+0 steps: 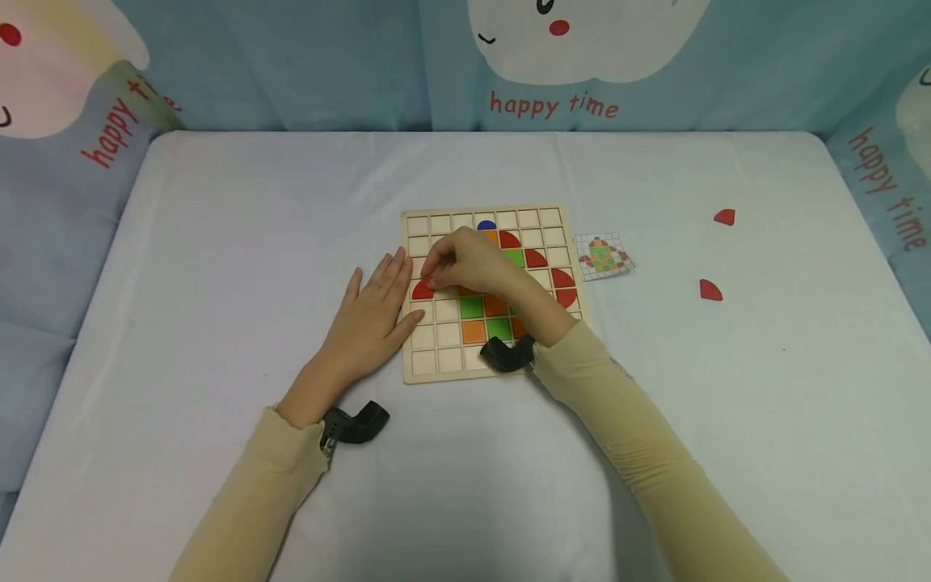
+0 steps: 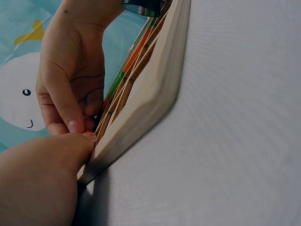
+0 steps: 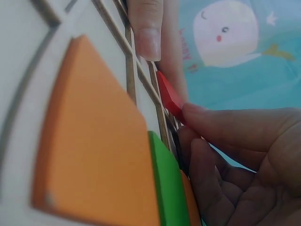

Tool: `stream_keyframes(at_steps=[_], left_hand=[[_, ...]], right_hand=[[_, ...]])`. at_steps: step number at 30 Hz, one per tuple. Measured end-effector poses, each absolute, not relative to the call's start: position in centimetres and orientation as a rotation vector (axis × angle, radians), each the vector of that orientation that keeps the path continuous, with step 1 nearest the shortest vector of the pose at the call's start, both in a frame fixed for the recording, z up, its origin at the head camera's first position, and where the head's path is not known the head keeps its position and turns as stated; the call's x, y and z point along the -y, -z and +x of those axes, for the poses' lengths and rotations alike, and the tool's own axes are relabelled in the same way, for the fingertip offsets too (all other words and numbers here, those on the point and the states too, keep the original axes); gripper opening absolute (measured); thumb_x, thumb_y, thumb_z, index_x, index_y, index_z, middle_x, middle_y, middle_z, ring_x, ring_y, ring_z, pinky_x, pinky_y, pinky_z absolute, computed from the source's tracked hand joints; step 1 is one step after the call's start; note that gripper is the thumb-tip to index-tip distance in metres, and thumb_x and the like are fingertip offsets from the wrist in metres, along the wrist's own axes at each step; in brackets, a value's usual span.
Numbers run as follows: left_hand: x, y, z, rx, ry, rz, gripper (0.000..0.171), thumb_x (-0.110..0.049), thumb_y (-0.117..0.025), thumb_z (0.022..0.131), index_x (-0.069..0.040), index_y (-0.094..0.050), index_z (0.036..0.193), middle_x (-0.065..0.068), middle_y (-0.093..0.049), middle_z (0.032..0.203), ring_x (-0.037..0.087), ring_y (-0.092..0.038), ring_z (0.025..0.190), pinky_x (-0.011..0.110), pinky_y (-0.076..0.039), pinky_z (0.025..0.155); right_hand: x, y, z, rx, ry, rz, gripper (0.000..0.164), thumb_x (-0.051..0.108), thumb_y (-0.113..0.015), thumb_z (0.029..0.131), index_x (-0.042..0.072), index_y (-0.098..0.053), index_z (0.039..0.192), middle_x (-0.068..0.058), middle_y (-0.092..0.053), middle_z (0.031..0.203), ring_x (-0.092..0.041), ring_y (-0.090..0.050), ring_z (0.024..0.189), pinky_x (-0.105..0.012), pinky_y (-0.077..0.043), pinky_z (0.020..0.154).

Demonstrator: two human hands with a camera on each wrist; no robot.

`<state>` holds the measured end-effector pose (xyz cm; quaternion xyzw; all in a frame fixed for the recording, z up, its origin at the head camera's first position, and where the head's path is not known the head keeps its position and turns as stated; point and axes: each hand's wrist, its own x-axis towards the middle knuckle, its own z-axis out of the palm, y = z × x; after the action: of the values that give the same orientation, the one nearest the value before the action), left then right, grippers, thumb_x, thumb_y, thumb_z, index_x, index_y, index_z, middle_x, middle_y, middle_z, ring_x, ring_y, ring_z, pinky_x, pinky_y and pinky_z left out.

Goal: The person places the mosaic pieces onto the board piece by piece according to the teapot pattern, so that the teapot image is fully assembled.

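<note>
A wooden grid board [image 1: 424,362] lies on the table with orange and green square tiles and red quarter-circle pieces set in its cells. My right hand [image 1: 473,263] reaches across it and pinches a red quarter-circle piece [image 1: 423,290] at a cell in the left column. In the right wrist view the thumb meets the edge of this red piece [image 3: 170,96]; the index fingertip is partly hidden. Flat and with straight fingers, my left hand [image 1: 371,323] rests along the board's left edge, its thumb over the board. Part of the pattern is hidden under the right hand.
To the right of the board lies a small printed pattern card [image 1: 602,257]. Farther right on the white table are two loose red quarter-circle pieces, an upper piece [image 1: 726,217] and a lower piece [image 1: 710,290]. A blue printed curtain [image 1: 305,73] hangs behind the table.
</note>
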<state>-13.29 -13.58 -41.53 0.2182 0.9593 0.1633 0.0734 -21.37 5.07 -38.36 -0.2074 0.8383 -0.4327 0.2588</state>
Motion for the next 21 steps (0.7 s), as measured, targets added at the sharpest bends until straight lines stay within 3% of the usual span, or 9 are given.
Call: stream_keyframes(at_steps=[21], left_hand=[[13.61,41.60,-13.32,-2.882,-0.489,0.647,0.069,-0.041,-0.038,0.100,-0.004,-0.009,0.151,0.010,-0.004,0.158,0.024,-0.001,0.144,0.051,0.003,0.112]], right_hand=[[-4.94,38.43,-21.38,-2.303,1.121,-0.583,0.006,0.003,-0.075,0.078,0.005,-0.072,0.083,-0.004,-0.064,0.073,-0.017,-0.057,0.071,-0.025,-0.044,0.067]])
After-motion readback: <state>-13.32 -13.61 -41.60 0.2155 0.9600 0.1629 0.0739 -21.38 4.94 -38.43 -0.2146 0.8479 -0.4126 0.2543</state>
